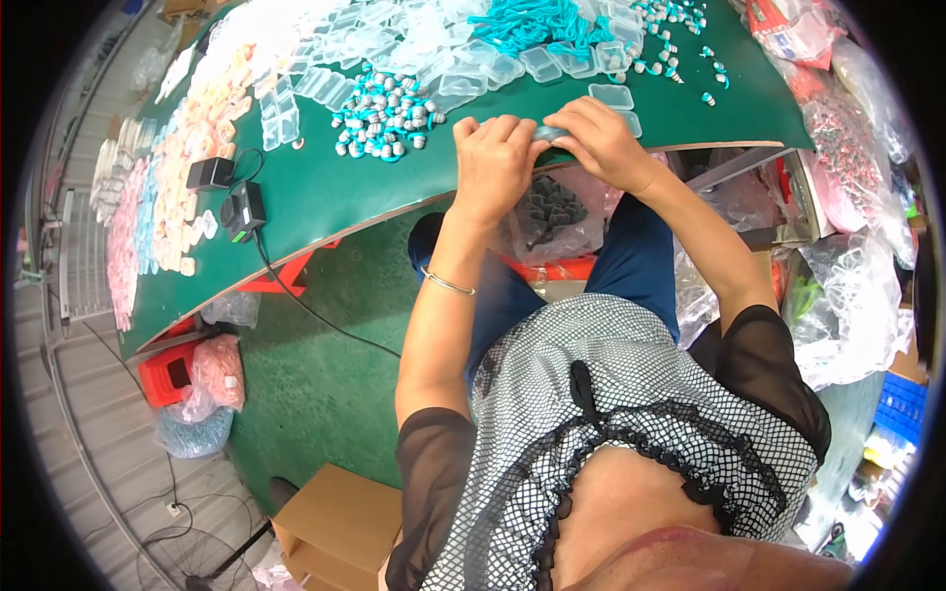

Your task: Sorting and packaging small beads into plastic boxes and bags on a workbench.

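Observation:
Above the near edge of the green table, my left hand and my right hand meet, fingers closed. Between their fingertips they pinch a small clear plastic case with a bluish tint; the fingers cover most of it. Just beyond my right hand, a clear case piece lies flat on the table. To the left of my left hand is a heap of small grey-and-teal striped earplugs. Farther back, a bundle of teal cords rests among many clear plastic cases.
Striped earplugs are scattered at the far right. Peach-coloured pieces cover the table's left side, near two black devices with a cable. Plastic bags crowd the right. A cardboard box stands on the floor, lower left.

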A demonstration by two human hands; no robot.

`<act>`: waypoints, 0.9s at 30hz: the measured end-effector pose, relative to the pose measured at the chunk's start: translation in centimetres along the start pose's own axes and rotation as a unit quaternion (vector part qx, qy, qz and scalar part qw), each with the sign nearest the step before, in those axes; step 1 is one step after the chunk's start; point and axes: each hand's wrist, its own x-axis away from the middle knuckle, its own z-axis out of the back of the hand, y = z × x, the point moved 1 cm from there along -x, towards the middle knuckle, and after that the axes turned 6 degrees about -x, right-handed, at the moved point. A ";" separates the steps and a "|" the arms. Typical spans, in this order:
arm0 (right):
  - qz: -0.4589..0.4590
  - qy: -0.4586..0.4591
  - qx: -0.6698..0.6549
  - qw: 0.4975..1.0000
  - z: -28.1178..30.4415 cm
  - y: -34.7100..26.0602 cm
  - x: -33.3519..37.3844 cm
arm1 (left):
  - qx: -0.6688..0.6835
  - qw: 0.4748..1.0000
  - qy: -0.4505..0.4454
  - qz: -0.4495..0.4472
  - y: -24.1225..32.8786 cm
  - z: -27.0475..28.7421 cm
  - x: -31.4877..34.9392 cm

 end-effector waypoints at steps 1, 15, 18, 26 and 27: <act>-0.004 -0.006 0.001 1.000 -0.1 0.1 -0.2 | 0.004 1.000 0.009 -0.002 -0.4 0.1 0.0; -0.016 -0.001 -0.007 1.000 0.1 0.4 -0.5 | 0.025 0.999 0.006 0.031 -1.2 0.1 0.4; 0.002 -0.005 0.006 1.000 -0.1 -0.1 -0.5 | 0.043 0.999 -0.002 0.025 -1.4 0.5 0.7; 0.004 -0.026 0.029 0.999 -0.7 -1.4 -0.7 | -0.055 0.998 0.028 0.011 -1.0 2.5 2.2; 0.006 -0.026 0.026 0.999 -0.9 -1.3 -0.8 | -0.041 0.998 0.045 0.015 -1.2 2.7 2.4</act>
